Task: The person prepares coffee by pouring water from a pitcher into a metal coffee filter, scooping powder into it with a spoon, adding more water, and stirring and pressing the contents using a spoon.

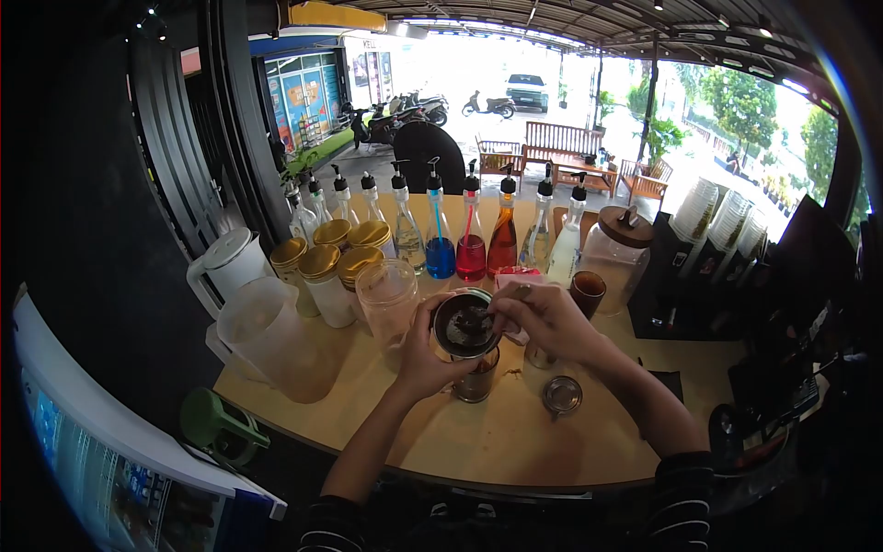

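My left hand (423, 357) is wrapped around a round, metal-rimmed cup (451, 348) with dark, partly frothy contents. It is held tilted toward me above the counter. My right hand (550, 317) pinches a thin utensil, seemingly a spoon (522, 291), whose lower end reaches into the cup and is hard to make out. Below the cup, a small glass (475, 385) with brown contents stands on the counter, its top partly covered. To its right lies a small round metal strainer (562, 395). An open clear jar (386, 293) stands beside my left hand.
Pump bottles with coloured syrups (471, 258) line the back of the wooden counter (524, 455). Gold-lidded jars (320, 261) and a plastic pitcher (262, 331) stand left. A brown cup (587, 294), a wood-lidded jar (618, 253) and stacked cups (694, 210) are right.
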The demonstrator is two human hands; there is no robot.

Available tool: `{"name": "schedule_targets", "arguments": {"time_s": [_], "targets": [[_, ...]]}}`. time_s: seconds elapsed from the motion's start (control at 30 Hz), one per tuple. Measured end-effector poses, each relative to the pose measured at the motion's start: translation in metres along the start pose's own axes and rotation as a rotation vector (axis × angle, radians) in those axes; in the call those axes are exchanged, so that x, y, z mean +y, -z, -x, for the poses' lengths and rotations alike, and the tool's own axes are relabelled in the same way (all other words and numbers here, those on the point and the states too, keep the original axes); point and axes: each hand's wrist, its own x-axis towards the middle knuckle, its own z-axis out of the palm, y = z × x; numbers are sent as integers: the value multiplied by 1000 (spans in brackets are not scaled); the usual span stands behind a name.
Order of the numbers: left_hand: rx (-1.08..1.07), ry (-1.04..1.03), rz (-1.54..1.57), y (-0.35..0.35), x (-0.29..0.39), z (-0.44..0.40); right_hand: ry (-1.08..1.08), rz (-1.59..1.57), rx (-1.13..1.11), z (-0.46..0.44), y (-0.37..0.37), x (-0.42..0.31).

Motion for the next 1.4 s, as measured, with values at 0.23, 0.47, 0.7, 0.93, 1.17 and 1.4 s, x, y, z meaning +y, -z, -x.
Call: {"name": "schedule_targets", "arguments": {"time_s": [0.23,0.47,0.7,0.93,1.17,1.4], "targets": [[70,-12,-93,-6,3,3,133,126,27,3,-2,0],[41,-7,-212,-8,11,3,29,62,37,7,-7,2],[10,-49,-161,-6,7,4,-41,-6,-34,3,5,-3],[-16,35,-181,-7,4,4,121,254,-127,-9,19,-14],[39,35,-179,-10,-1,7,257,479,-33,-4,8,-32],[51,-4,-151,-9,3,4,331,579,-165,15,6,-12]]}}
